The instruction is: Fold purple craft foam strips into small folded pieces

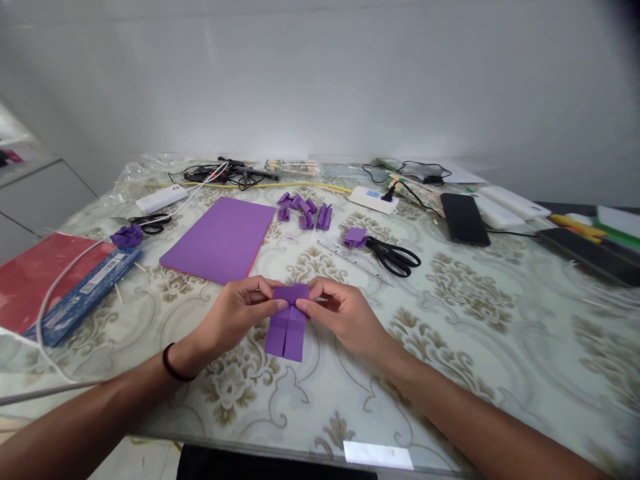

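Between my hands is a folded strip of purple paper (287,330), with a lengthwise crease down its middle and a fold across its upper part. My left hand (237,310) pinches its upper left side, thumb on top. On the upper right side, my right hand (340,310) pinches it the same way. Both thumbs lie close together on the paper. Beyond my hands, several small folded purple paper pieces (306,212) lie in a group. A stack of purple paper sheets (220,237) rests to the left of them.
Black-handled scissors (395,257) lie right of centre by a folded purple piece (355,237) and a clear ruler (353,260). A white power strip (373,199), a phone (465,219) and cables are farther back. At left are crumpled purple paper (127,235) and a red packet (45,273).
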Tool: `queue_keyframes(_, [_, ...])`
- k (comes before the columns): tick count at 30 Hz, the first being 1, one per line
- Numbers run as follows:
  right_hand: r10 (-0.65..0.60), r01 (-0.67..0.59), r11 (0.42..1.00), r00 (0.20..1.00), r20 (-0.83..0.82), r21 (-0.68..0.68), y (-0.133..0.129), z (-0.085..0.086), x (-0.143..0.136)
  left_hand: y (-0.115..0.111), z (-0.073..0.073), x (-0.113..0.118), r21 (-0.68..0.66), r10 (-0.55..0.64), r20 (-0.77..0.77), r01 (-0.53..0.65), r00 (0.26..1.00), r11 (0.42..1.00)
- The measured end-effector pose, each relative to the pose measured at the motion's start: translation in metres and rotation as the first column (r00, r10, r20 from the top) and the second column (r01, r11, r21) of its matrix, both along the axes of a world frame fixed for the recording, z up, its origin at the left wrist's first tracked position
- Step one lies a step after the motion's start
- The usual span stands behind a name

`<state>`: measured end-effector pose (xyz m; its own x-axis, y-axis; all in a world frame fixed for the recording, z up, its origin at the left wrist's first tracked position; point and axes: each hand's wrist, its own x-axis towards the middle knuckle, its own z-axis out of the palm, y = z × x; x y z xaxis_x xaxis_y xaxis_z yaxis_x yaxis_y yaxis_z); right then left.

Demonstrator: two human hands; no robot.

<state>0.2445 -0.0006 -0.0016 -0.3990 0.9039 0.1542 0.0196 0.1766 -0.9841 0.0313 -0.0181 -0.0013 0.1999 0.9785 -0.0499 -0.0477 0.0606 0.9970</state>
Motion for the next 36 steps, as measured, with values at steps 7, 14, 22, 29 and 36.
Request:
queue_keyframes(7, [-0.026,0.023,0.998,0.999,-0.043,-0.064,-0.003,0.001,-0.002,-0.001,0.008,0.003,-0.012,0.016,-0.033,-0.016,0.999,1.0])
queue_keyframes(14, [-0.067,0.062,0.994,0.996,-0.056,-0.087,-0.002,0.001,-0.002,0.0,0.007,0.002,-0.022,0.008,-0.033,-0.009,0.999,1.0])
queue_keyframes(22, [-0.084,0.076,0.987,0.995,-0.054,-0.141,-0.004,0.001,-0.003,-0.004,0.017,0.006,0.003,0.046,-0.066,-0.046,0.997,0.999])
queue_keyframes(29, [-0.127,0.107,0.972,0.989,-0.082,-0.21,-0.008,0.005,-0.006,-0.007,0.018,0.006,-0.035,0.059,-0.003,-0.059,0.998,0.998])
queue_keyframes(36, [-0.12,0.075,0.966,0.977,-0.174,-0.248,-0.007,0.006,-0.008,-0.008,0.015,0.004,0.011,0.068,-0.009,-0.068,0.998,0.998])
